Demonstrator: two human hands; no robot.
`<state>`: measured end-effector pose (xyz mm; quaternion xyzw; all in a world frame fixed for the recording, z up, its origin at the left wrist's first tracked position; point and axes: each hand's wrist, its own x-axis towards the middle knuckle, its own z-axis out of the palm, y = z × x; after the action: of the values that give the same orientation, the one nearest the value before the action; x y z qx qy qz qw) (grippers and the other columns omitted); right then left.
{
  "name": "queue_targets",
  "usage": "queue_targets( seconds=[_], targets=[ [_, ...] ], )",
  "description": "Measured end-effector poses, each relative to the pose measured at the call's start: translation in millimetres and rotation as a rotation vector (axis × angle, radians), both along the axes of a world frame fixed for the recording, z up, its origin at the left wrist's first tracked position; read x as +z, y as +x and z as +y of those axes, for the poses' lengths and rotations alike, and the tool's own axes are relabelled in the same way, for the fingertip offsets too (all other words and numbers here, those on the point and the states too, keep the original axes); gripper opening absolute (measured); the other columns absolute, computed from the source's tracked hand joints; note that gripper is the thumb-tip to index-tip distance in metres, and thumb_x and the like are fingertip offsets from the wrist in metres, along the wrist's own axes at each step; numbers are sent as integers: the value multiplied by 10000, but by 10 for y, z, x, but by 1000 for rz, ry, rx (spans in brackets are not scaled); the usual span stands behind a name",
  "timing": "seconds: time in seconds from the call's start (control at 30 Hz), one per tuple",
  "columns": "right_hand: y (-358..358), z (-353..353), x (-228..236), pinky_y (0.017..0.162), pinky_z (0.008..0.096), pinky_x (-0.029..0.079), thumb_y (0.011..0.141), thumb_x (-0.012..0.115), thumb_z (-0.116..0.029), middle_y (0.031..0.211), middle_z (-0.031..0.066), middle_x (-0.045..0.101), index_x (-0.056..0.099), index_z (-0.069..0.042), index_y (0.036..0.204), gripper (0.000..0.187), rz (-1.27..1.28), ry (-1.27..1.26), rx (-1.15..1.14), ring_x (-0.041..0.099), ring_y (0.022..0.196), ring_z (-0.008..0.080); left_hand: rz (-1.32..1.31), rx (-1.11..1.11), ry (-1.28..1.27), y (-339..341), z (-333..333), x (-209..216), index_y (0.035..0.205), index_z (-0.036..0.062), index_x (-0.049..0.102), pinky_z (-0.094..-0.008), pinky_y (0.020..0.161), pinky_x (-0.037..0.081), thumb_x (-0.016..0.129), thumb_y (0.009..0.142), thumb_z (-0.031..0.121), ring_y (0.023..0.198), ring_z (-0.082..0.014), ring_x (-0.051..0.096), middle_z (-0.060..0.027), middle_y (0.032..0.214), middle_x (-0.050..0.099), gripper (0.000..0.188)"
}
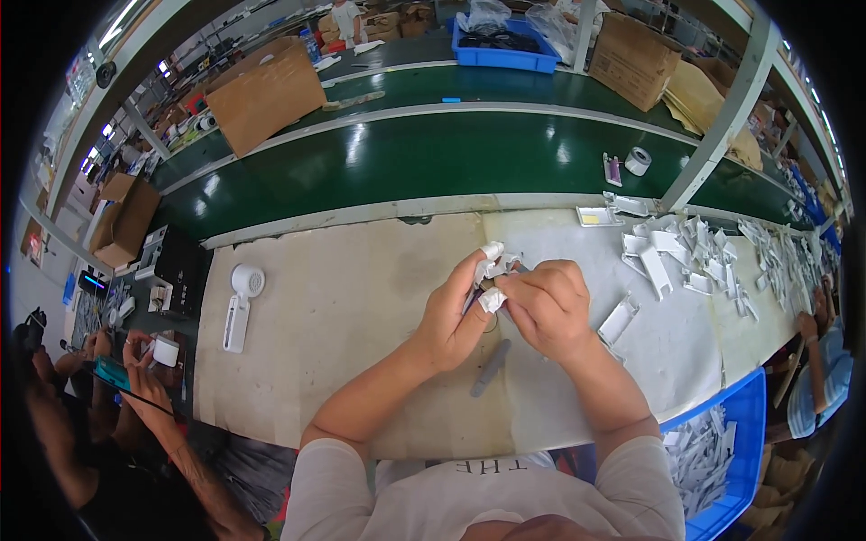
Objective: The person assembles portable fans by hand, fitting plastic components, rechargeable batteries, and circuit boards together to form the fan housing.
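Note:
Both of my hands meet over the middle of the worktable [361, 361]. White wraps cover the thumb and index tips of my left hand [446, 316], which is closed around a small part with white and dark areas [490, 281]. Against the same part, the bent fingers of my right hand [552, 302] are pinched. Fingers hide most of it, so its kind is unclear. Just below my hands lies a flat grey strip with rounded ends [491, 368]. To the right of my right hand rests an open white plastic shell [619, 318].
A white handheld fan [236, 320] lies at left. Loose white plastic shells [654, 261] pile up at right, above a blue crate [756, 406] of similar pieces. Beyond the table runs a green conveyor belt [406, 153], with a tape roll [638, 161]. Co-workers' hands [149, 379] show at far left.

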<state>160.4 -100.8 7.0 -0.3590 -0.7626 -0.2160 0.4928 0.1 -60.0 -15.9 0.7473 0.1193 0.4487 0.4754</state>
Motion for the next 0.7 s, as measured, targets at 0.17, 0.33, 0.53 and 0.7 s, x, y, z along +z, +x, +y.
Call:
queue_targets(
  seconds=[0.17,0.33,0.53,0.7],
  targets=[
    [-9,-8,-21,648,293,424,581,702,-19,831,4,555,635,-82,916,347,8,-6,-18,515,740,194,-2,95,19,9,-34,-16,1332,-54,268,-276,806,453,407,933,138,973,-155,522,-155,1214,485,464],
    [-14,-48,4,676,307,429,635,686,5,857,50,552,611,-72,968,349,184,-250,63,529,774,223,-29,121,-39,0,-35,-17,1290,-67,349,-259,783,458,429,933,148,906,-133,549,-115,1125,534,424],
    [40,-4,41,784,284,434,777,614,-2,935,56,588,503,-44,1169,409,867,-980,612,556,884,158,-56,95,-60,37,-58,34,1213,-53,435,-252,721,454,445,924,158,811,-121,559,-88,966,584,358],
    [36,52,-90,859,302,416,802,604,-23,1078,84,557,445,-49,1243,469,808,-1062,460,528,980,150,-36,55,-272,41,33,6,1246,-58,405,-262,783,461,399,926,125,911,-136,557,-101,1070,567,369]
  ],
)
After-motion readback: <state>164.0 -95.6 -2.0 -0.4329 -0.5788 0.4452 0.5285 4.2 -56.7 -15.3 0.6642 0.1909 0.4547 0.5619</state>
